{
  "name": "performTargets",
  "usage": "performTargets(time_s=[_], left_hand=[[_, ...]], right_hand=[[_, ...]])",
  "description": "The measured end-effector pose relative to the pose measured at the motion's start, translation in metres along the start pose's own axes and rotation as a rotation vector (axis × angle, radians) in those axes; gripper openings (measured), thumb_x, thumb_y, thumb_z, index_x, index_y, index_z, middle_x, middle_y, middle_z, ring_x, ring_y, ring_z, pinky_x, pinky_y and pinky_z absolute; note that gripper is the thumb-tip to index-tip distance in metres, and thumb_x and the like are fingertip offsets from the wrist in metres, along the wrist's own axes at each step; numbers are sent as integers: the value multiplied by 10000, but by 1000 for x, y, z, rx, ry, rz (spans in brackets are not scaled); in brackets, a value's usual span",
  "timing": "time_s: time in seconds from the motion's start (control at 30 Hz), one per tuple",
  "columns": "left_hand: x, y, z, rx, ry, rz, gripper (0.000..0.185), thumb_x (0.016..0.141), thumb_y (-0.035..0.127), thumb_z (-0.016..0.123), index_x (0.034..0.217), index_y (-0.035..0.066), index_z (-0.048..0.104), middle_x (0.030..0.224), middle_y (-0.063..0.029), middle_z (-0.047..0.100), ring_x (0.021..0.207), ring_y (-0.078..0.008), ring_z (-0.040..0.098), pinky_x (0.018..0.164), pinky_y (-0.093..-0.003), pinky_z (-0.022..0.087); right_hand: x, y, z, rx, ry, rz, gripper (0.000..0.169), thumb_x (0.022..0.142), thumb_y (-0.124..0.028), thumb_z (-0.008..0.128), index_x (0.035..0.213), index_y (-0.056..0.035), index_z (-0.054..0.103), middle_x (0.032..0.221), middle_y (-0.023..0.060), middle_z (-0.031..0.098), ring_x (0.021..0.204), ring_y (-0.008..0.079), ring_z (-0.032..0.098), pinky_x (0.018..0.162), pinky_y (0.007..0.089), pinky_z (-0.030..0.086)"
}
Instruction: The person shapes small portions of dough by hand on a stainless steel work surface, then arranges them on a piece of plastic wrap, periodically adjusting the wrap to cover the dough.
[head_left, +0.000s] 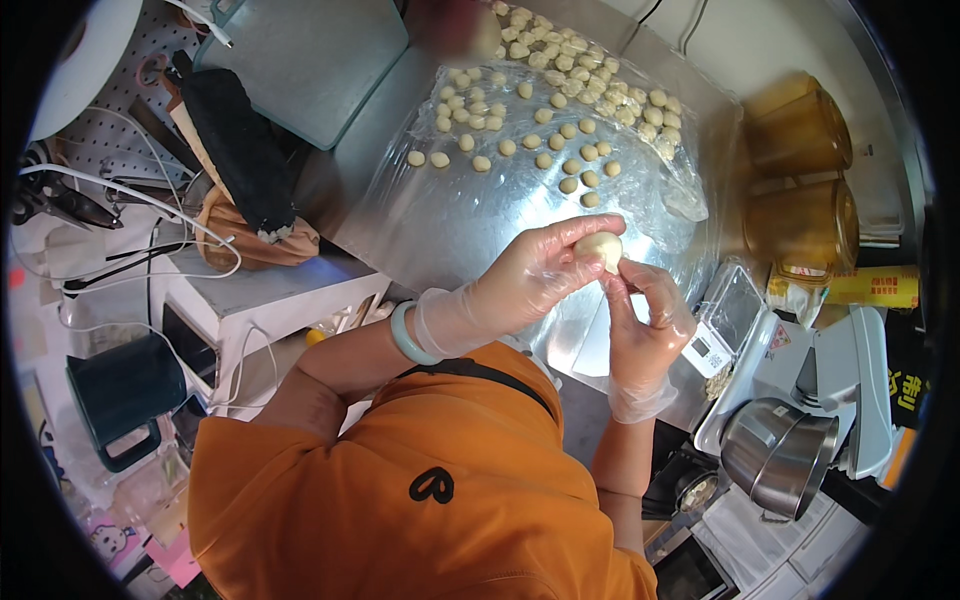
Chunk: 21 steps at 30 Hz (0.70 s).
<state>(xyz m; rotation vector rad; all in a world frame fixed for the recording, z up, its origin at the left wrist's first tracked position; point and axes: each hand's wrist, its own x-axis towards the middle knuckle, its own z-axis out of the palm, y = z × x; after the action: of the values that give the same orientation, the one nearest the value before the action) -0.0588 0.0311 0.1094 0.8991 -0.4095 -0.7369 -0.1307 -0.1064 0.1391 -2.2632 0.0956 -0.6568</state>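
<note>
Both hands wear clear plastic gloves and meet over a metal worktop. My left hand (517, 277) curls its fingers and thumb around a smooth, pale dough ball (599, 247). From below right, my right hand (646, 322) pinches the ball's lower edge between thumb and fingertips. Just beyond them, small round dough pieces (568, 185) lie apart on the worktop (465, 210). More dough pieces (559, 56) crowd together farther back, many of them under clear plastic film (684, 196). My fingers hide part of the ball.
At right stand amber lidded containers (801, 225), a small digital scale (706, 349) and a stand mixer (844, 367) with a steel bowl (776, 450). On the left are a grey-green board (315, 67), a black pouch (236, 146), a dark jug (124, 394) and white cables (142, 172).
</note>
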Motion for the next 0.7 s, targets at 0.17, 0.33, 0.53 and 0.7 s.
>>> performTargets(time_s=[0.17,0.33,0.53,0.7], left_hand=[[-2,0,2,103,51,3,423,950,91,541,1340,-28,427,1348,-135,477,1210,-180,478,1027,-313,379],[3,-4,-5,51,85,175,409,908,55,603,1284,-5,455,1312,-162,500,1192,-189,492,1004,-317,409],[4,10,-5,40,21,65,361,889,84,642,1218,-5,524,1223,-140,572,1112,-176,549,958,-317,452],[1,9,4,94,42,63,338,865,73,671,1159,-53,561,1117,-90,596,1003,-130,574,859,-272,508]], right_hand=[[-3,-4,7,2,-16,48,161,756,44,719,877,4,620,778,118,645,655,198,625,586,271,495],[0,-8,-9,196,-99,73,185,761,44,716,933,6,661,776,104,650,665,174,622,603,278,497],[12,-11,-30,91,8,11,286,701,3,764,978,-9,692,778,81,625,677,178,609,604,274,481],[21,-14,-21,2,-81,-118,264,691,-11,765,945,-34,696,784,77,589,668,209,581,579,293,463]])
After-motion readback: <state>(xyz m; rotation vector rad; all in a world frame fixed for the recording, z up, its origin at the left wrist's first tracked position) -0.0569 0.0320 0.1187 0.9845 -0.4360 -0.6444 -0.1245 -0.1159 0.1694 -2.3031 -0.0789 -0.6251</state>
